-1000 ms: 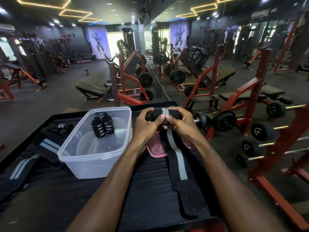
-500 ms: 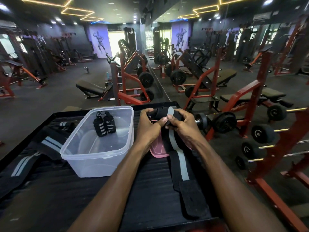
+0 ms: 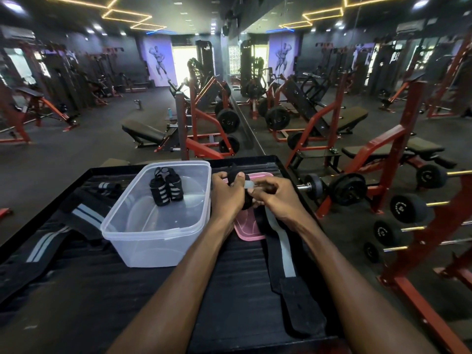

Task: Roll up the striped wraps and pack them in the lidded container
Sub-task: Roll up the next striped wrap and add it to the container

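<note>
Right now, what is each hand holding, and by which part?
Both hold one striped wrap. The left hand grips its rolled-up end, thumb on top; the right hand pinches the strap just beside the roll. The loose tail lies on the table.

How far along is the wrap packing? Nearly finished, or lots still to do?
Partly done. Two rolled wraps already sit in the clear container. Both hands, left and right, are rolling a third wrap, most of its tail still flat on the table. More unrolled wraps wait at left, and the pink lid is still off.
</note>
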A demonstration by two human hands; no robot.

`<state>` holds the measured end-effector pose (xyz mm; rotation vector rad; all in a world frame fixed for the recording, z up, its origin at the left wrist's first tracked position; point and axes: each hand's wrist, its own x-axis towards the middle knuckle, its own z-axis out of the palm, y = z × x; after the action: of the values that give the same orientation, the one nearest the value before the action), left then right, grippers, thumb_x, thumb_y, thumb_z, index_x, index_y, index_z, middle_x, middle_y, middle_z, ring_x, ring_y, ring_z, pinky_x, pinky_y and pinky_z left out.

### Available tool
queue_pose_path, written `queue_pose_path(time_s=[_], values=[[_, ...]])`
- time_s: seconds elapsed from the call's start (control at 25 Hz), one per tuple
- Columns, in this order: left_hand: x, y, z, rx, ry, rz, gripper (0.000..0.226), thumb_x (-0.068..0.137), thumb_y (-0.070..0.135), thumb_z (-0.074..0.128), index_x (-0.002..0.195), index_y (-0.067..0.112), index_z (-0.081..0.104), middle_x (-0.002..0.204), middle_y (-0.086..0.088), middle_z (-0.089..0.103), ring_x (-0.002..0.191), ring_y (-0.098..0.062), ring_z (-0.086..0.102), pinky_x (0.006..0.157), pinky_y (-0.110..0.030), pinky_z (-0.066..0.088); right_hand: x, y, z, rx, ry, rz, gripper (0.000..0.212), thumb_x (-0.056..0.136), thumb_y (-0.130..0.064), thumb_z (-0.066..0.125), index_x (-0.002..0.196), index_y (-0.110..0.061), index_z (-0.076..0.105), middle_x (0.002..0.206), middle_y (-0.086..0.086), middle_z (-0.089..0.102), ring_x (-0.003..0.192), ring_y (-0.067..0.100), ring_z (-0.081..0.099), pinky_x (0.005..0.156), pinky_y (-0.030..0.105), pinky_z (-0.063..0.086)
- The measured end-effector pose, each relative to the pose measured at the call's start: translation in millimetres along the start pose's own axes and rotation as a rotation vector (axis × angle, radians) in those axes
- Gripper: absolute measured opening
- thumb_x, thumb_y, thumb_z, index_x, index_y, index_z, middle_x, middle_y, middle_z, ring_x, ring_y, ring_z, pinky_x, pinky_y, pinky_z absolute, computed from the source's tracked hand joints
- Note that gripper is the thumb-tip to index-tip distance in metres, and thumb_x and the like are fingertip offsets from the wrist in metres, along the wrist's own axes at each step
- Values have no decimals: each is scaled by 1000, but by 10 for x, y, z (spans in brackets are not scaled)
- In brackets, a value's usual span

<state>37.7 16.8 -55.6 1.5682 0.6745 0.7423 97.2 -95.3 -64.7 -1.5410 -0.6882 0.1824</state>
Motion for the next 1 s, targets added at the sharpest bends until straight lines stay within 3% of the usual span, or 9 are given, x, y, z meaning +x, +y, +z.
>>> queue_pose_path(time_s=[0.12,0.24,0.36,0.48,0.56,0.68,0.8,0.88,1.0], values=[[22,-39,-7,109,18,-28,47,92,34,65,129,12,46,119,-9,65,101,-23,65,94,-42,54,100,126,-126,-366,327,-74,8,83,-20,71,90,-17,73,89,2,73,85,18,69,81,35,55],[10,-101,1,258,15,-30,48,89,31,69,127,11,48,121,-10,65,105,-26,63,97,-40,51,133,238,-204,-576,327,138,34,81,-40,64,109,-21,65,114,11,68,109,31,63,97,42,49],[-9,-166,15,344,-5,-29,52,86,28,74,127,10,48,122,-9,65,110,-28,63,94,-35,49,117,250,-204,-471,328,293,36,85,-41,65,111,-17,62,115,11,68,110,32,62,96,40,48],[-1,-227,29,379,-30,-7,56,82,28,78,126,10,49,124,-10,65,111,-29,63,97,-40,52,116,225,-225,-375,362,286,35,77,-51,64,82,-16,68,90,6,73,93,29,68,87,45,54],[0,-264,43,457,-64,23,54,82,27,77,125,10,48,122,-11,65,110,-32,63,96,-41,52,121,235,-229,-338,348,239,37,77,-46,65,69,-10,66,74,9,71,77,24,66,78,47,56],[-8,-317,44,573,-108,78,36,85,25,72,114,11,56,112,-8,67,103,-30,64,91,-39,53,107,163,-238,-276,376,148,31,83,-32,65,70,-4,62,72,14,69,67,17,58,71,43,52],[-36,-268,28,576,-52,207,9,89,20,66,88,12,66,90,-4,72,86,-24,66,80,-32,51,125,62,-306,-183,417,84,22,91,-22,63,72,-10,59,73,6,62,69,15,56,66,33,45],[-56,-193,33,562,-22,275,25,96,22,57,79,7,68,85,-8,73,81,-25,66,75,-29,46,150,-4,-338,-60,421,114,12,92,-17,63,82,-10,62,82,8,66,74,16,60,70,31,48],[-103,-33,60,247,-173,51,46,101,41,45,79,9,70,79,-6,72,78,-25,66,73,-33,46,138,-91,-296,189,304,212,6,88,-7,64,89,-13,64,91,15,72,80,25,68,79,39,55]])
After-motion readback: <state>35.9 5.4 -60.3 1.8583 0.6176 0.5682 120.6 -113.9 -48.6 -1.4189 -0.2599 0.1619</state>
